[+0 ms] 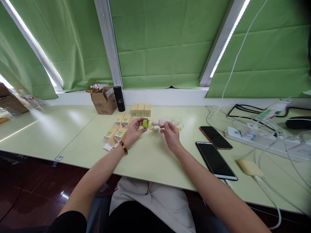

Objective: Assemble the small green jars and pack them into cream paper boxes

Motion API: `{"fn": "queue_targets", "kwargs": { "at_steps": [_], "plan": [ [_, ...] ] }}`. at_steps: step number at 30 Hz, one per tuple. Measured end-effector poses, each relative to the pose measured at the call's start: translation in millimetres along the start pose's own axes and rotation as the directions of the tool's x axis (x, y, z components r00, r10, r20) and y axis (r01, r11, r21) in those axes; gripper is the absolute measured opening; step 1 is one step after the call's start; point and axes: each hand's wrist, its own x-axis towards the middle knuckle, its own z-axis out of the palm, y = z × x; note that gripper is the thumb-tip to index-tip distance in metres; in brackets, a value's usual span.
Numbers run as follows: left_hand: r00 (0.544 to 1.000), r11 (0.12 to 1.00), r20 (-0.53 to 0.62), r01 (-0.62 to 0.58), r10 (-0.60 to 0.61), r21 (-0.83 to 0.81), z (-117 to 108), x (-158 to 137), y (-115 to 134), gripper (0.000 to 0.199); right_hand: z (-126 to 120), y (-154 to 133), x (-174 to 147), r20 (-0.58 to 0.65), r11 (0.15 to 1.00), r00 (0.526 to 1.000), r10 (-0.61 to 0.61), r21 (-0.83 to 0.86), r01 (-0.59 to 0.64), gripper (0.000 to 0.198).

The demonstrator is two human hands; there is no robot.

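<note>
My left hand (133, 131) pinches a small green cup (145, 124) with a little handle, its opening turned to the right. In the fingers of my right hand (170, 134) is a small pale pink block (162, 122), rounded at the edges. Between the hands are another pale pink piece (155, 123) and a whitish round piece (155, 128); what bears them is unclear. Tiny yellow bits (150, 127) show beside the cup's mouth. Behind my right hand lies a clear plastic tray (179, 124) with round compartments and some yellow bits inside.
Small tan boxes with green labels stand behind (141, 110) and left of my hands, several with open flaps (109, 136). A cardboard box (104, 102) and black cylinder (119, 98) are by the wall. At right are two phones (216, 160), a power strip (264, 144) and tangled cables.
</note>
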Motion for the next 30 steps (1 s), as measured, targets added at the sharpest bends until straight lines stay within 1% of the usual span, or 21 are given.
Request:
{"fn": "queue_targets", "kwargs": {
  "at_steps": [3, 6, 8, 12, 15, 19, 23, 27, 30],
  "plan": [
    [1.000, 1.000, 0.004, -0.005, 0.005, -0.009, 1.0, -0.6, 2.5, 0.051, 10.0, -9.2, -8.1, 0.074, 0.987, 0.995, 0.070, 0.142, -0.080, 0.049],
    [1.000, 1.000, 0.013, -0.008, 0.008, -0.026, 1.6, -1.3, 4.6, 0.050, 13.9, -16.3, -12.8, 0.108, 0.975, 0.991, 0.080, 0.199, -0.101, 0.051],
    [1.000, 1.000, 0.025, -0.003, 0.003, -0.028, 1.9, -1.9, 5.6, 0.050, 13.5, -18.4, -13.7, 0.108, 0.979, 0.992, 0.062, 0.185, -0.081, 0.053],
    [0.999, 1.000, 0.048, 0.002, -0.001, -0.022, 1.8, -2.5, 4.8, 0.050, 11.8, -18.9, -14.0, 0.095, 0.995, 0.995, 0.018, 0.095, -0.027, 0.053],
    [0.999, 1.000, 0.053, -0.010, 0.011, -0.020, 1.5, -2.5, 2.1, 0.050, 13.0, -19.4, -15.1, 0.111, 0.997, 0.994, -0.005, 0.077, -0.004, 0.052],
    [0.998, 0.999, 0.056, -0.003, 0.005, -0.038, 2.1, -2.5, -1.4, 0.050, 16.3, -22.0, -17.4, 0.117, 0.996, 0.993, -0.010, 0.092, -0.001, 0.053],
    [0.999, 0.999, 0.046, 0.008, -0.006, -0.045, 3.5, -2.5, -2.4, 0.052, 18.8, -24.4, -18.5, 0.084, 0.997, 0.996, 0.005, 0.070, -0.011, 0.059],
    [0.999, 1.000, 0.051, 0.007, -0.007, 0.002, 4.5, -3.1, -1.3, 0.051, 19.9, -23.7, -17.2, 0.048, 0.999, 0.998, 0.036, 0.038, -0.038, 0.054],
    [0.998, 0.999, 0.055, 0.005, -0.007, 0.041, 5.2, -4.1, -0.7, 0.050, 20.2, -22.6, -16.3, 0.034, 0.999, 0.999, 0.038, 0.004, -0.038, 0.051]
  ]
}}
